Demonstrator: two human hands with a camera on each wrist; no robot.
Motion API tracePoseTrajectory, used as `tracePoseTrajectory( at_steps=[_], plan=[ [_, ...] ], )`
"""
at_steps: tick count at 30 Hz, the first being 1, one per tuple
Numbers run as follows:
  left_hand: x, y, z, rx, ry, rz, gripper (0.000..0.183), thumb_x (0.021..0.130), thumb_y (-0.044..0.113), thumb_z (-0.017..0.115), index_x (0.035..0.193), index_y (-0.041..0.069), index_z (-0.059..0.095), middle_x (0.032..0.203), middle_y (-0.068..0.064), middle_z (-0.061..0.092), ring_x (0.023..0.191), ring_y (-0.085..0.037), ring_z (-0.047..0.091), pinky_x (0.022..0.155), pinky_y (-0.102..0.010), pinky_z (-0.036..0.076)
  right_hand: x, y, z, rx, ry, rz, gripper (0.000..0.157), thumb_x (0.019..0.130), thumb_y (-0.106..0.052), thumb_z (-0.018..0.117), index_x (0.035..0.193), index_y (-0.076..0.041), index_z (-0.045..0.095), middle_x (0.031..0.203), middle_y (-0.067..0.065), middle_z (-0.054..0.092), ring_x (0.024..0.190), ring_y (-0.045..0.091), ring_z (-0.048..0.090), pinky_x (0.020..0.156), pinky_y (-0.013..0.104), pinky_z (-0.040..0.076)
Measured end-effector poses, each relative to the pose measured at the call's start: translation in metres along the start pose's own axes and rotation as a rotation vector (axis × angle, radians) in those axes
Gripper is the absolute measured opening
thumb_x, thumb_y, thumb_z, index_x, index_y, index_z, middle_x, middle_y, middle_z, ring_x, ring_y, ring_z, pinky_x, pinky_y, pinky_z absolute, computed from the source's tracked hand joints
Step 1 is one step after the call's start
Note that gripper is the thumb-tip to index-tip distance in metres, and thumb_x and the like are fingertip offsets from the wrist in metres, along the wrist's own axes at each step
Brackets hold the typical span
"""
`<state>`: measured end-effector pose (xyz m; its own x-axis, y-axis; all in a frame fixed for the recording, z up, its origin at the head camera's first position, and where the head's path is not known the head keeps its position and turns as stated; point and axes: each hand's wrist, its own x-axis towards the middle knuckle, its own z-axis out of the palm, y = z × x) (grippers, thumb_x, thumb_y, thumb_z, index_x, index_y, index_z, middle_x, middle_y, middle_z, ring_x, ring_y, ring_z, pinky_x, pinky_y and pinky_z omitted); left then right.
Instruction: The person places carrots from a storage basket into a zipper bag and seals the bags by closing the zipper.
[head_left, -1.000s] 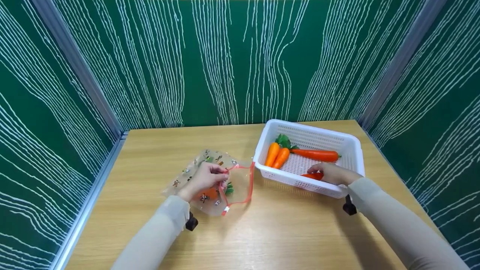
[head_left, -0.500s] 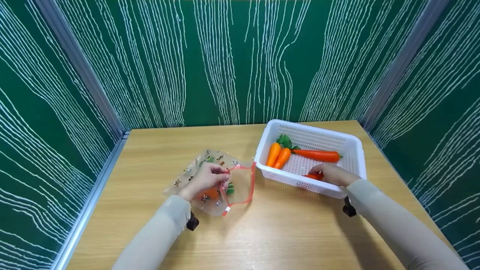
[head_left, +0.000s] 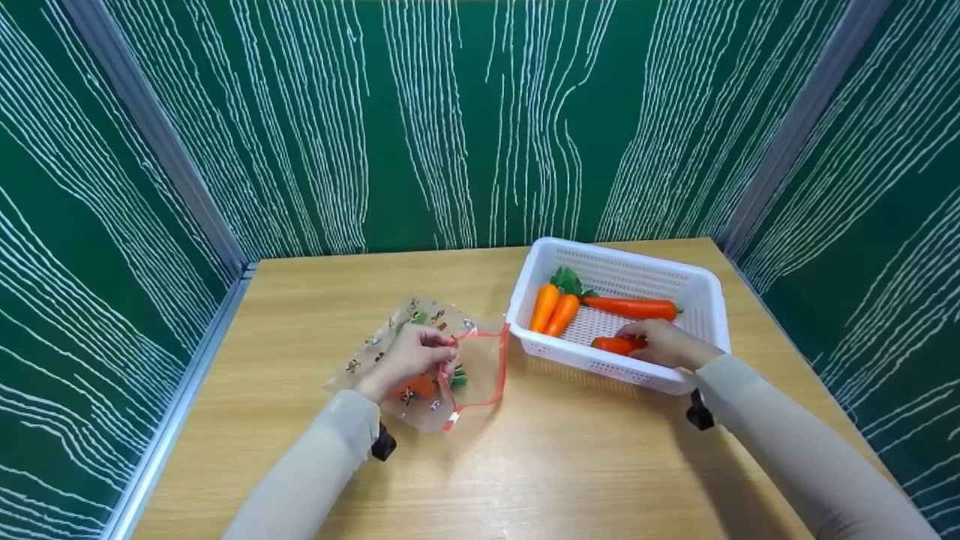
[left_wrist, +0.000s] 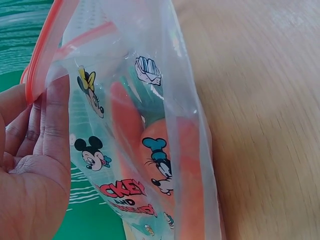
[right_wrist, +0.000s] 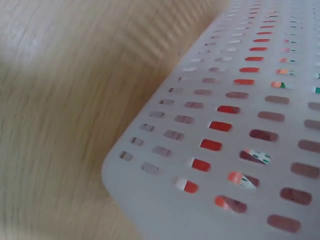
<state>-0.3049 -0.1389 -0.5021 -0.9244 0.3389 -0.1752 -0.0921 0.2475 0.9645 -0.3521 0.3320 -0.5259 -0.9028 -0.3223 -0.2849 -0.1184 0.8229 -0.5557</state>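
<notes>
My left hand (head_left: 412, 356) pinches the red zip edge of a clear, cartoon-printed zip bag (left_wrist: 185, 85), whose mouth gapes to the right. Inside the bag are orange carrots (left_wrist: 125, 117) with some green, partly hidden by the print. Over at the right, my right hand (head_left: 664, 345) reaches into a white plastic basket (head_left: 716, 304) and grips a red-orange carrot (head_left: 613, 345) near the front wall. Part of that carrot is hidden by the fingers. Through the basket slots in the right wrist view, red patches show, but the hand is mostly concealed.
Two short orange carrots (head_left: 553, 309) with green leaves (head_left: 568, 280) lie at the basket's left end. A long red-orange carrot (head_left: 634, 308) lies behind the right hand. The wooden table (head_left: 525, 465) meets green, white-streaked walls (head_left: 480, 135) at the back and sides.
The right hand has raised the carrot slightly, and more of it shows above the basket's front rim. The left hand and bag hold nearly still.
</notes>
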Motion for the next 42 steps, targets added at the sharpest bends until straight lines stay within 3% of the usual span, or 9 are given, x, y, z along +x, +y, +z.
tracePoseTrajectory(
  at_steps=[2, 8, 12, 19, 26, 34, 42],
  plan=[
    [0.0, 0.0, 0.0, 0.005, 0.005, -0.002, 0.014, 0.106, 0.009, 0.071, 0.116, 0.005, 0.08, 0.1, -0.021, 0.078, 0.074, -0.015, 0.073, 0.074, -0.026, 0.066, 0.0, -0.001, -0.003, -0.091, 0.029, -0.057, 0.046, 0.103, -0.015, 0.076, 0.147, -0.012, 0.068, 0.14, 0.014, 0.068, 0.122, 0.037, 0.057, 0.121, 0.069, 0.041],
    [0.0, 0.0, -0.001, 0.005, 0.005, 0.008, 0.013, 0.106, 0.009, 0.071, 0.115, 0.005, 0.08, 0.1, -0.02, 0.078, 0.075, -0.014, 0.073, 0.073, -0.025, 0.065, 0.0, -0.005, -0.011, -0.09, 0.085, -0.082, 0.048, 0.1, -0.019, 0.08, 0.146, -0.01, 0.068, 0.137, 0.016, 0.069, 0.117, 0.034, 0.059, 0.116, 0.066, 0.048],
    [0.001, -0.001, 0.0, -0.047, 0.001, 0.017, 0.013, 0.105, 0.005, 0.071, 0.114, -0.001, 0.078, 0.094, -0.017, 0.077, 0.072, -0.014, 0.072, 0.07, -0.025, 0.065, 0.001, -0.007, -0.015, -0.097, 0.129, -0.135, 0.046, 0.1, -0.019, 0.081, 0.142, -0.005, 0.069, 0.127, 0.017, 0.072, 0.108, 0.032, 0.061, 0.106, 0.059, 0.054],
    [-0.001, -0.001, 0.0, -0.049, 0.018, 0.013, 0.011, 0.104, 0.003, 0.071, 0.112, 0.001, 0.078, 0.092, -0.014, 0.077, 0.07, -0.014, 0.072, 0.068, -0.024, 0.065, 0.0, -0.012, -0.019, -0.052, 0.167, -0.122, 0.044, 0.1, -0.017, 0.081, 0.141, -0.007, 0.071, 0.128, 0.014, 0.073, 0.109, 0.032, 0.061, 0.109, 0.059, 0.052],
    [-0.001, 0.001, -0.001, -0.034, 0.015, 0.009, 0.012, 0.105, 0.005, 0.071, 0.113, 0.002, 0.079, 0.094, -0.015, 0.078, 0.073, -0.014, 0.071, 0.071, -0.024, 0.064, -0.003, -0.016, -0.019, -0.027, 0.2, -0.112, 0.048, 0.1, -0.024, 0.08, 0.142, -0.002, 0.069, 0.131, 0.02, 0.072, 0.11, 0.034, 0.062, 0.108, 0.059, 0.053],
    [-0.002, 0.002, -0.003, -0.019, 0.016, -0.003, 0.013, 0.105, 0.009, 0.073, 0.114, 0.006, 0.08, 0.103, -0.023, 0.077, 0.076, -0.016, 0.072, 0.078, -0.026, 0.066, -0.007, -0.027, -0.019, 0.012, 0.217, -0.081, 0.049, 0.101, -0.03, 0.079, 0.142, -0.004, 0.069, 0.124, 0.018, 0.072, 0.105, 0.032, 0.061, 0.098, 0.045, 0.051],
    [-0.002, 0.0, -0.002, -0.006, 0.015, 0.047, 0.012, 0.105, 0.007, 0.072, 0.111, 0.002, 0.08, 0.091, -0.016, 0.076, 0.072, -0.013, 0.069, 0.07, -0.021, 0.063, -0.01, -0.034, -0.019, 0.005, 0.261, -0.141, 0.049, 0.1, -0.028, 0.08, 0.139, 0.0, 0.07, 0.118, 0.019, 0.074, 0.098, 0.029, 0.062, 0.091, 0.04, 0.051]
  ],
)
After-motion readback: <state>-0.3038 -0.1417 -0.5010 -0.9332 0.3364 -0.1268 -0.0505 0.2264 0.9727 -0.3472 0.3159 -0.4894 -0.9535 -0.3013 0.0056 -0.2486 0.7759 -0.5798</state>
